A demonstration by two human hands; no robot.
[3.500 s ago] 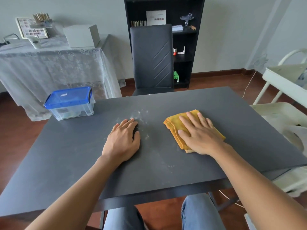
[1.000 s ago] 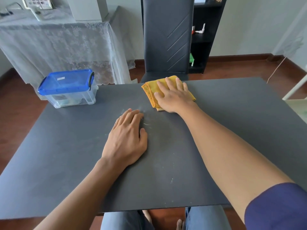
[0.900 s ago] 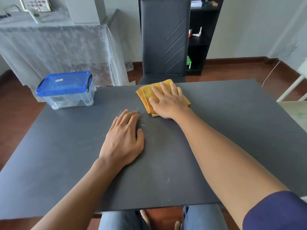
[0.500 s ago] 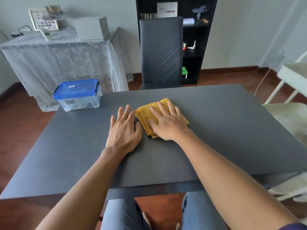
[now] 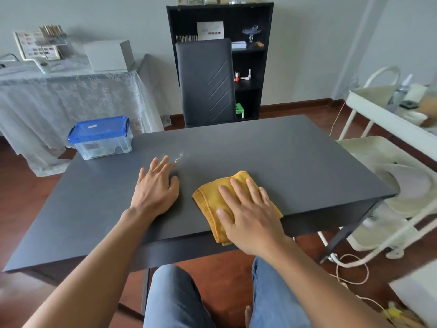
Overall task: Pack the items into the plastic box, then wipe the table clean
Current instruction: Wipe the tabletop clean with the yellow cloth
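Two hands lie flat on the dark table [image 5: 295,162], fingers straight. Nearest, at about 5 o'clock, the right hand [image 5: 250,214] presses palm-down on a folded yellow cloth [image 5: 208,197], which sits at the near edge of the table with one corner hanging just over it. Just beside the cloth, at 7 o'clock of the table's middle, the left hand [image 5: 156,188] rests palm-down on the bare surface, touching nothing else. Beyond its fingertips, pale smears [image 5: 177,158] mark the tabletop. Farther off, at 10 o'clock near the far left corner, stands the plastic box [image 5: 101,138], clear-walled, its blue lid shut. At 12 o'clock behind the table stands a black chair [image 5: 205,81], with a black shelf [image 5: 250,58] behind it.
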